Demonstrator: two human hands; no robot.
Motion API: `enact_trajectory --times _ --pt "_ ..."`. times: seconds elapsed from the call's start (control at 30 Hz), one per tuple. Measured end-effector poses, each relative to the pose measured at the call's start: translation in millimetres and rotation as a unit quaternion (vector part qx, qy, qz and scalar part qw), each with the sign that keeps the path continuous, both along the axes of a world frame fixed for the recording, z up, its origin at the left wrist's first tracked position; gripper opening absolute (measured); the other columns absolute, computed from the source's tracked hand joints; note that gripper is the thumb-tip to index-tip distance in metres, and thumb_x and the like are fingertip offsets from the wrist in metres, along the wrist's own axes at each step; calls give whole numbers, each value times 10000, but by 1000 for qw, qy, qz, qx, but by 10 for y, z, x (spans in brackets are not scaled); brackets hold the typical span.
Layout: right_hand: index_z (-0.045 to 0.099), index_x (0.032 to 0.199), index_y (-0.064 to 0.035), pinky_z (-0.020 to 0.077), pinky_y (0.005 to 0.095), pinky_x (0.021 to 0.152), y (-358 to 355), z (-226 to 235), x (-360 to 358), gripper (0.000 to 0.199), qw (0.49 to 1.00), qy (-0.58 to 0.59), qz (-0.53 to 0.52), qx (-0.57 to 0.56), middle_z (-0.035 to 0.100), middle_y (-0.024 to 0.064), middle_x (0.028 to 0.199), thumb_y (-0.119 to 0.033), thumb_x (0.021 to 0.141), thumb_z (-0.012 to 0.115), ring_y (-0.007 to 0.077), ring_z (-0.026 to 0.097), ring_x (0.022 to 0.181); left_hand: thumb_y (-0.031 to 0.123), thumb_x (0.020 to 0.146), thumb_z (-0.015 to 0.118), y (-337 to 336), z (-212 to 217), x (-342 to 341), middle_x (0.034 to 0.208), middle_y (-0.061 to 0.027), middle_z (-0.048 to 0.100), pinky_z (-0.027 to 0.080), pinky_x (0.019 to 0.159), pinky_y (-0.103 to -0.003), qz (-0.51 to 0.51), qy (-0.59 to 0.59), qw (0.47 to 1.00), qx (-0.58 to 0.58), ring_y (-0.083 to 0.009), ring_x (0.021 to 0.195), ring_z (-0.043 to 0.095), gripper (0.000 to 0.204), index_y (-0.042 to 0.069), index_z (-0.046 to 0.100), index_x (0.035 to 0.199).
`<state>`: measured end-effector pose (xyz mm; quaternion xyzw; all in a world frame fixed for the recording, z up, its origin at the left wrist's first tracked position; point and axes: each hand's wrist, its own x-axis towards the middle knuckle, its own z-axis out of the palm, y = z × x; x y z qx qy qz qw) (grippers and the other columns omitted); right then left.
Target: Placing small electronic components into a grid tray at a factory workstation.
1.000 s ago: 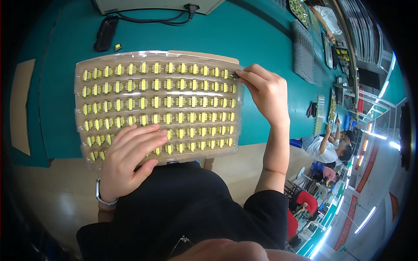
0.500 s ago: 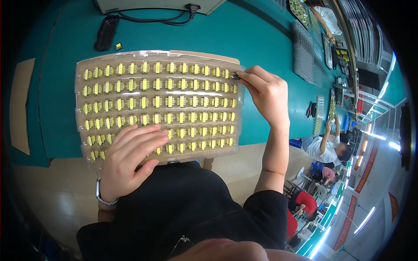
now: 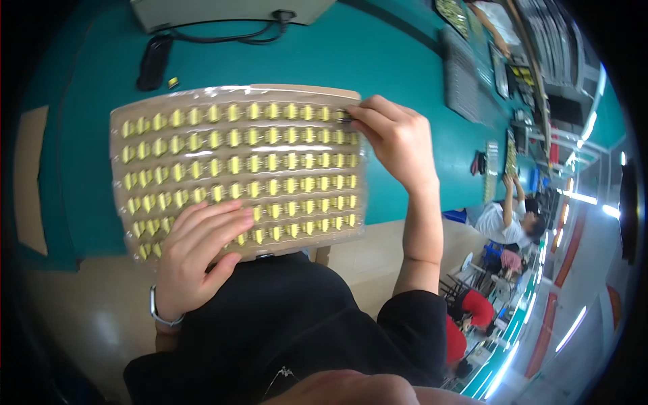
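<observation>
A clear plastic tray (image 3: 236, 246) lies before me, filled with rows of small yellow-taped components (image 3: 254, 164) that look like little transformers. My left hand (image 3: 202, 250) rests flat over the tray's near left part, fingers stretched out and covering some components. At the far right corner my right hand (image 3: 395, 138) is closed in a pinch. Between its fingertips, at the end of the far row, is a small dark component (image 3: 343, 116); blur and the fingers hide its details.
Beyond the tray on the green table (image 3: 378, 61) lie a black oblong case (image 3: 155, 63) and one loose component (image 3: 173, 82). A power cable (image 3: 256, 35) runs by a grey box. Stacked trays (image 3: 466, 81) stand right, with a co-worker (image 3: 503, 219) farther off.
My right hand's pinch has shifted slightly left, onto the end of the far row. My left hand stays on the tray. The whole view has shifted a little.
</observation>
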<state>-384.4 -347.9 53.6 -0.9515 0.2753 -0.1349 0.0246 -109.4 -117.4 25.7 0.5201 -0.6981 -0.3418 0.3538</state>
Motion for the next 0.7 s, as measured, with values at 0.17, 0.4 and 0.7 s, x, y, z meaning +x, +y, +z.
enact_trajectory --times 0.17,0.4,0.7 --pt "762 948 -88 582 363 658 -55 -51 -18 156 1000 4 13 1 709 24 883 -140 804 792 248 728 774 116 903 677 28 107 -25 1325 -143 713 402 1147 -518 -24 -19 1000 4 -353 1307 629 423 16 674 1314" --pt "760 922 -73 590 339 672 -61 -148 -50 147 1000 7 18 -24 675 23 867 -150 799 777 230 734 783 107 945 597 31 85 -72 1337 -164 703 361 1180 -529 -2 -49 998 28 -378 1336 597 393 -29 652 1310" --pt "698 775 -94 587 388 670 -91 -225 -88 62 999 -6 28 -13 658 38 863 -150 795 713 237 727 786 122 965 598 53 47 -78 1389 -179 660 373 1182 -476 -3 -65 998 25 -368 1348 563 433 -25 634 1371"
